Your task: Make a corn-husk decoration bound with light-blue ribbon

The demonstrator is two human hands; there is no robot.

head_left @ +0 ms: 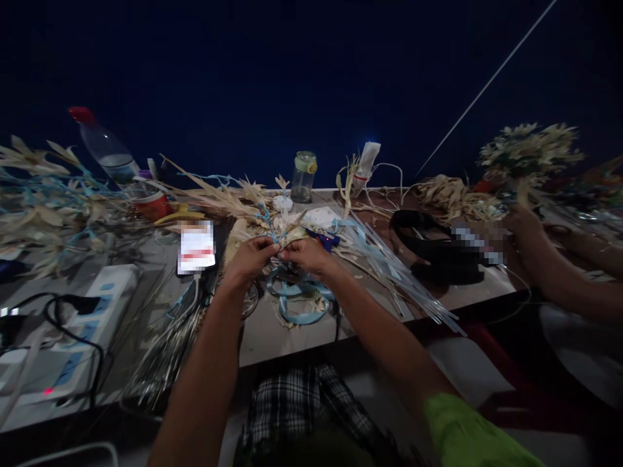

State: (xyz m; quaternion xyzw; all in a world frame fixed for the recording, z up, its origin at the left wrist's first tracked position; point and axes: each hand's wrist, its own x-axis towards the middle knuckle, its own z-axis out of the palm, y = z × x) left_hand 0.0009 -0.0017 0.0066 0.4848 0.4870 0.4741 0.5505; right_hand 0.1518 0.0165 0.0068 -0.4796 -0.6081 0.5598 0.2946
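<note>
At the lower left, a power strip [114, 292] sits near a phone [196, 250], whose plugged-in cable probably keeps it charging. At centre, the left hand [253, 259] pinches a blue-wrapped flower stem [267, 217], apparently to steady it; the right hand [307, 255] grips the same stem beside it, the 2 sets of fingertips nearly meeting, likely for fine control. Below, pale blue ribbon [304, 318] lies looped, seemingly within easy reach. Right of centre, clear plastic sticks [413, 288] overhang the table edge.

ok so with the stem [266, 218] between left hand [256, 253] and right hand [309, 254] as clock centre: jar [302, 183] at 12, strap [445, 253] at 3, ribbon [302, 319] at 6, phone [196, 250] at 9, all on the worktop [263, 345]
</note>
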